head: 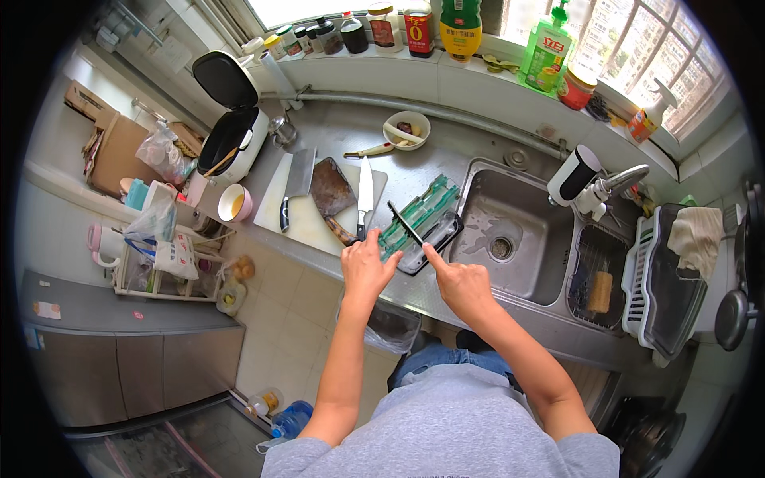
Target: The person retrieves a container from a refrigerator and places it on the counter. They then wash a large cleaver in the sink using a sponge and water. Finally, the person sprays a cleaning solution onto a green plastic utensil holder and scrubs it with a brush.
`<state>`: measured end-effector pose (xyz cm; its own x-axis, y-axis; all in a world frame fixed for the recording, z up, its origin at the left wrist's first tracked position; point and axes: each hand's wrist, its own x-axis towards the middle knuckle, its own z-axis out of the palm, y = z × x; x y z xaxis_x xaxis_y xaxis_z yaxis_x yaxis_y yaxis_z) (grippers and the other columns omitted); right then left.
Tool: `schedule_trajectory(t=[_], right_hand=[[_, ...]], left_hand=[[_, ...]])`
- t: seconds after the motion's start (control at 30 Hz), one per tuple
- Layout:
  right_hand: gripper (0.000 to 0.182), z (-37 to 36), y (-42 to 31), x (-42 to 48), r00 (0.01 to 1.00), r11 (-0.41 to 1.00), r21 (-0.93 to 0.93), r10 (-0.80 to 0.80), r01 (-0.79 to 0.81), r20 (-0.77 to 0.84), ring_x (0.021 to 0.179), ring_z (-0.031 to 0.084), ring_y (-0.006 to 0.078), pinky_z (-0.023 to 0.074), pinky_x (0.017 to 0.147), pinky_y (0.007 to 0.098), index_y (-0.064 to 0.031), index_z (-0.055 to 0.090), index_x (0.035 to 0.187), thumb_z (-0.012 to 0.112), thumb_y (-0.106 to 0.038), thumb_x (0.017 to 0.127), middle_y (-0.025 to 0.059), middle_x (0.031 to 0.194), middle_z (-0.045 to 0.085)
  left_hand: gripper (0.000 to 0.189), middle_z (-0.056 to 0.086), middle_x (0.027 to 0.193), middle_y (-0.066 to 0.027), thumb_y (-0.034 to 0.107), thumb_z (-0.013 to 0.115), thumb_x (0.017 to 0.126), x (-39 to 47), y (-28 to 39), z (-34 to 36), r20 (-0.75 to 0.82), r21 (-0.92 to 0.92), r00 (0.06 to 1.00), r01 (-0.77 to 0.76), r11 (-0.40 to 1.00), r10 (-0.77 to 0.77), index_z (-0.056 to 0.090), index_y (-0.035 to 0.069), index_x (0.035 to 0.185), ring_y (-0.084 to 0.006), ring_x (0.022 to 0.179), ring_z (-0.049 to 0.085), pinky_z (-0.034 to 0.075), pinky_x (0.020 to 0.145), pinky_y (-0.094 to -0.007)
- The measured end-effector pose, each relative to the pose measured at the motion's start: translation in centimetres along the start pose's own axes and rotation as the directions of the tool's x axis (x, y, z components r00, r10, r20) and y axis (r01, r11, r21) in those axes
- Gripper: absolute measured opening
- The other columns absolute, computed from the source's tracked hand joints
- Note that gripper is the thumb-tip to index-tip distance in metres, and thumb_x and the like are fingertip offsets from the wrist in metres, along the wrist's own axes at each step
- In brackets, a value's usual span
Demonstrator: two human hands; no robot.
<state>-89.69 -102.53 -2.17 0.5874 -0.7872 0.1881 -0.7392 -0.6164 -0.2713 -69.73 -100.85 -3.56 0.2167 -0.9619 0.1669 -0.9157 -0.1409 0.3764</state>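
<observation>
My right hand (pixel 464 287) holds the near end of a narrow black strip (pixel 406 223) with a toothed-looking edge, the index finger extended along it. The strip lies slantwise over a translucent green plastic piece (pixel 427 203), beside a clear tray with a black rim (pixel 457 230). At the near left end of the green piece is my left hand (pixel 366 269), thumb and index finger apart; whether it grips the piece is unclear. To the left, a white cutting board (pixel 272 206) bears a cleaver (pixel 300 173), a rusty broad blade with a wooden handle (pixel 332 186) and a kitchen knife (pixel 365 188).
Right of the tray is a steel sink (pixel 520 239) with a faucet (pixel 621 176) and a dish rack (pixel 639 281). A white bowl (pixel 418 122), a peeler (pixel 370 150), a pink bowl (pixel 235 203) and an open rice cooker (pixel 233 143) stand around the board. Bottles line the sill.
</observation>
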Motion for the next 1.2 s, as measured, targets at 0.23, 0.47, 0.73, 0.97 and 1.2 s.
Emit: schedule_trajectory(t=[0.23,0.47,0.73,0.97,1.2], right_hand=[[0.058,-0.8,3.3,1.2,0.999,0.993,-0.104,0.050,-0.052,-0.016,0.052,0.063,0.0223,0.0466,0.047,0.0354,-0.0157,0.050,0.132,0.057,-0.007,0.075,0.0060,0.058,0.062],[0.056,-1.6,5.5,1.4,0.998,0.984,-0.169,0.060,-0.054,0.029,0.050,0.062,0.0229,0.0453,0.048,0.0365,-0.0169,0.050,0.132,0.057,-0.007,0.077,0.0079,0.059,0.063],[0.041,-3.4,6.5,2.5,0.989,0.992,0.030,0.121,-0.124,0.090,0.055,0.061,0.0335,0.0466,0.054,0.0460,-0.0208,0.055,0.126,0.053,-0.016,0.086,0.0151,0.059,0.060],[0.039,-3.2,6.5,1.5,0.996,0.991,0.112,0.076,-0.080,0.034,0.053,0.060,0.0338,0.0458,0.049,0.0443,-0.0205,0.057,0.124,0.052,-0.013,0.086,0.0142,0.059,0.060],[0.051,-4.0,5.1,-2.3,0.990,0.993,0.002,0.120,-0.121,0.074,0.051,0.062,0.0260,0.0458,0.047,0.0405,-0.0199,0.051,0.131,0.054,-0.009,0.081,0.0101,0.059,0.061]], left_hand=[[0.053,0.065,0.085,-0.0160,0.037,0.073,0.074,0.2,0.0,-0.1,0.050,-0.010,0.998,0.030,0.999,-0.030,0.053,0.008,0.114,-0.0331,0.085,0.061,0.040,0.086,-0.0436],[0.054,0.065,0.085,-0.0169,0.038,0.073,0.074,0.1,-0.2,-0.4,0.058,0.000,0.998,0.018,1.000,-0.018,0.053,0.008,0.114,-0.0340,0.085,0.061,0.040,0.085,-0.0440],[0.054,0.065,0.085,-0.0177,0.038,0.074,0.073,0.3,-0.5,-0.2,0.036,-0.004,0.999,-0.016,1.000,0.016,0.054,0.009,0.114,-0.0353,0.085,0.061,0.043,0.082,-0.0443],[0.052,0.066,0.085,-0.0123,0.036,0.074,0.071,1.3,-1.8,-1.0,0.135,-0.023,0.991,0.003,1.000,0.000,0.055,0.012,0.113,-0.0294,0.088,0.062,0.039,0.087,-0.0414],[0.052,0.067,0.082,-0.0109,0.034,0.075,0.071,1.3,-1.2,-1.6,0.164,-0.037,0.986,0.029,0.999,-0.022,0.055,0.011,0.113,-0.0289,0.085,0.064,0.040,0.087,-0.0409]])
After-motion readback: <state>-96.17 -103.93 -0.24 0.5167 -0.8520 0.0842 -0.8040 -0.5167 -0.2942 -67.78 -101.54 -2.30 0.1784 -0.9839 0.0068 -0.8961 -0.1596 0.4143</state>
